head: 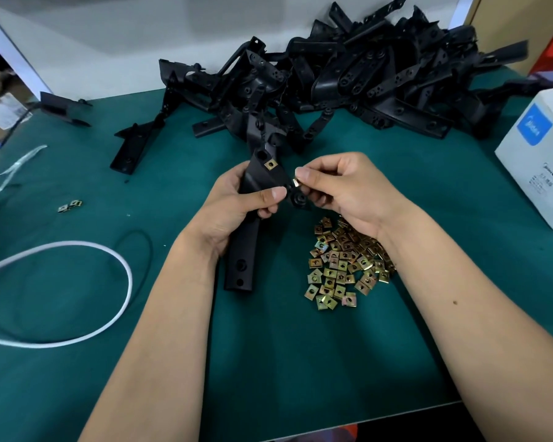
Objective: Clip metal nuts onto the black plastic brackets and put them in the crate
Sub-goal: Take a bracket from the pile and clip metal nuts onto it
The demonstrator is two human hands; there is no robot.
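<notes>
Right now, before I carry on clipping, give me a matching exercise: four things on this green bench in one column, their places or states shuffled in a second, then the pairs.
Things:
1. long black plastic bracket
2. loose heap of brass-coloured metal clip nuts
3. white cardboard box with a blue label
4. white cord loop

Places or states:
A. lying near the left edge
B. gripped in the left hand, one nut already clipped on
C. standing at the right edge
D. under the right wrist

Pairs: 1-B, 2-D, 3-C, 4-A

Both forearms bare, no sleeves; left hand (237,202), right hand (342,186) ungloved, ringless.
</notes>
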